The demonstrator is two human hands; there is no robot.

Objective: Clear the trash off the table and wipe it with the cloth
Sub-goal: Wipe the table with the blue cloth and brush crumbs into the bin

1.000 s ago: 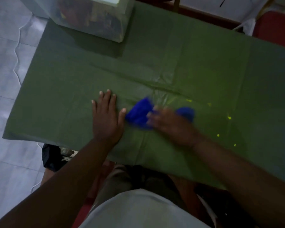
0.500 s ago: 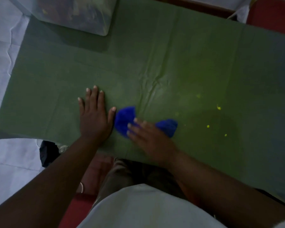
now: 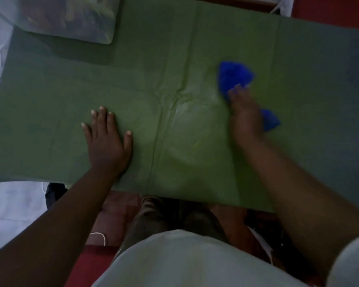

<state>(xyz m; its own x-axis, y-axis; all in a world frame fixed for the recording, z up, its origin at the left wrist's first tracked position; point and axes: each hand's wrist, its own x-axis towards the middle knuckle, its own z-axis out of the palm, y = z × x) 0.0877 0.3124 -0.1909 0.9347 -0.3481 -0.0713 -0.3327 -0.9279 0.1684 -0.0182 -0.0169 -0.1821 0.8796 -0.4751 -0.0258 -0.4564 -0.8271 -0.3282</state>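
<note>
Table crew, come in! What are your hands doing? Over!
Left hand flat on table. Right hand pressing blue cloth down. Clear bin at far left corner, away from cloth.

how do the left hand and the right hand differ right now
The left hand lies bare on the green table cover; the right hand lies on the blue cloth, which shows beyond it at two sides.
The left hand is close to the near edge; the right hand reaches farther out.
The left hand looks sharp; the right hand is blurred.
Both are palm down, fingers extended.
</note>
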